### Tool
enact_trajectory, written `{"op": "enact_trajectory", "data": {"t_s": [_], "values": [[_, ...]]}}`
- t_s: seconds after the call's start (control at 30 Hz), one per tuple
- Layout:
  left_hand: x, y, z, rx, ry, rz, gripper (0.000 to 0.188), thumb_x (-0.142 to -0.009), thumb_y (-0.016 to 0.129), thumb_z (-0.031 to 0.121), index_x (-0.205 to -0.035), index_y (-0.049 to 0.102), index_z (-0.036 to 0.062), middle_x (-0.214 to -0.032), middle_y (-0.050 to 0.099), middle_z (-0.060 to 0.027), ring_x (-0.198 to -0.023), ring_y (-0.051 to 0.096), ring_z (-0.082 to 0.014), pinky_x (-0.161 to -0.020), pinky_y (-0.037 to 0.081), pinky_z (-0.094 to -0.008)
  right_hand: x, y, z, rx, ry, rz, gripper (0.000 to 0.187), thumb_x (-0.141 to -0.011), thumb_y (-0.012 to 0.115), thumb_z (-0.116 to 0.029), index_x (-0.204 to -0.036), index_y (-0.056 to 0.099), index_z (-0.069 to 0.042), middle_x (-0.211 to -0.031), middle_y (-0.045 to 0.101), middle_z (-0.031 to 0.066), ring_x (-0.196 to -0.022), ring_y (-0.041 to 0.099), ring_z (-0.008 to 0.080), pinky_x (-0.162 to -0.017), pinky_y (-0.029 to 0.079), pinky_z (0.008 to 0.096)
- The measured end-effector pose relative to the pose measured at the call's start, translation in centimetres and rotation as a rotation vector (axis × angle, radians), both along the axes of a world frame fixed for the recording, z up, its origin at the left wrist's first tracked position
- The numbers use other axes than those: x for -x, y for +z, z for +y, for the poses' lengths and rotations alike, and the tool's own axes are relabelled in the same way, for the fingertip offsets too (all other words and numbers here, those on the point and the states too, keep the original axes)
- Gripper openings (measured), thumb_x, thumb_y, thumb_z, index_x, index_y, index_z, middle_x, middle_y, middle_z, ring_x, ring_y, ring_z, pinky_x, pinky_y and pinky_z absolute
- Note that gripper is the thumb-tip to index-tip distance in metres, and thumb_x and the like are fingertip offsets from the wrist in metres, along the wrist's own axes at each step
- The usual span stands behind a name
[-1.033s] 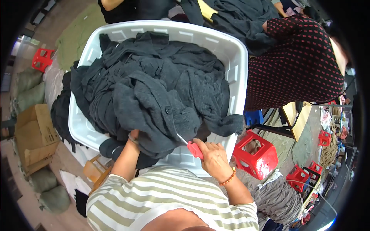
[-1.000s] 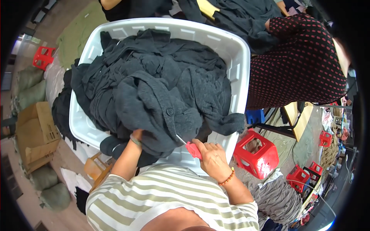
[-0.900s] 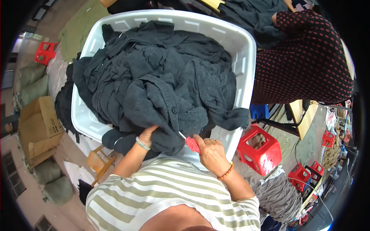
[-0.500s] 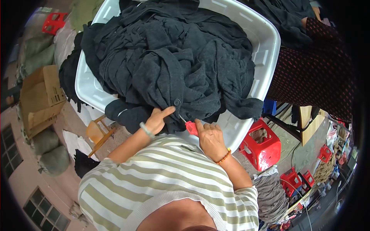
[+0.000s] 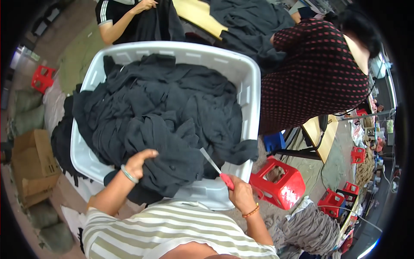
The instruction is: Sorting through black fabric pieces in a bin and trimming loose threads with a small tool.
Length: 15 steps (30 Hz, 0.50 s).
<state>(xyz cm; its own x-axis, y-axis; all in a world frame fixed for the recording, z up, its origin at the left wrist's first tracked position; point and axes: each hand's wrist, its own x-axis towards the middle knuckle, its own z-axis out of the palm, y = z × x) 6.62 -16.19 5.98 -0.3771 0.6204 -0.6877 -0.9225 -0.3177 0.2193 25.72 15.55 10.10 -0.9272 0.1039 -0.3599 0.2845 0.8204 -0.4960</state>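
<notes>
Dark grey buttoned garments [image 5: 164, 99] are heaped in a large white plastic tub [image 5: 172, 46] before me. My left hand [image 5: 137, 164], with a pale bangle at the wrist, grips the near edge of one dark garment [image 5: 172, 167]; its thumb lies on top and its other fingers are partly hidden by cloth. A button shows on that garment. In my right hand [image 5: 242, 194], closed round its red handle, is a slim-bladed knife [image 5: 211, 161]. Its metal blade points up and left, over the cloth at the tub's near right.
Right of the tub stands a red plastic stool [image 5: 286, 183]; a person in a dotted dark dress [image 5: 310, 73] leans over a table beyond. Another person's hand [image 5: 144, 6] holds dark cloth at the far side. A cardboard box [image 5: 34, 164] sits left; grey cloth [image 5: 310, 228] is piled at lower right.
The knife has come up away from the button area, and my right hand has moved right and down. My left hand has shifted left. The view now takes in more of the far side.
</notes>
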Motion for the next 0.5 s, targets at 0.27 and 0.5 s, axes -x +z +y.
{"op": "enact_trajectory", "data": {"t_s": [0.27, 0.5], "values": [[27.8, 14.9, 19.6, 0.005, 0.178, 0.952, 0.017, -0.085, 0.064, 0.019, -0.095, 0.066, 0.0056, -0.093, 0.068, -0.0042, -0.084, 0.064, -0.0162, -0.078, 0.053, -0.0322, -0.7, -1.7, 2.2, -0.217, -0.306, 0.09, 0.021, -0.078, 0.064, -0.011, -0.097, 0.062, -0.002, -0.086, 0.066, 0.0217, -0.078, 0.065, 0.039, -0.071, 0.051, 0.0456], [31.2, 23.7, 33.0, 0.152, 0.216, 1.266, 0.058, -0.086, 0.068, 0.035, -0.131, 0.047, 0.0038, -0.119, 0.057, -0.0038, -0.112, 0.049, -0.0148, -0.097, 0.034, -0.0399, -0.1, -2.2, 4.6, -0.227, -0.417, 0.05, 0.028, -0.083, 0.065, -0.029, -0.074, 0.061, -0.003, -0.065, 0.06, 0.0244, -0.066, 0.062, 0.043, -0.061, 0.05, 0.05]]}}
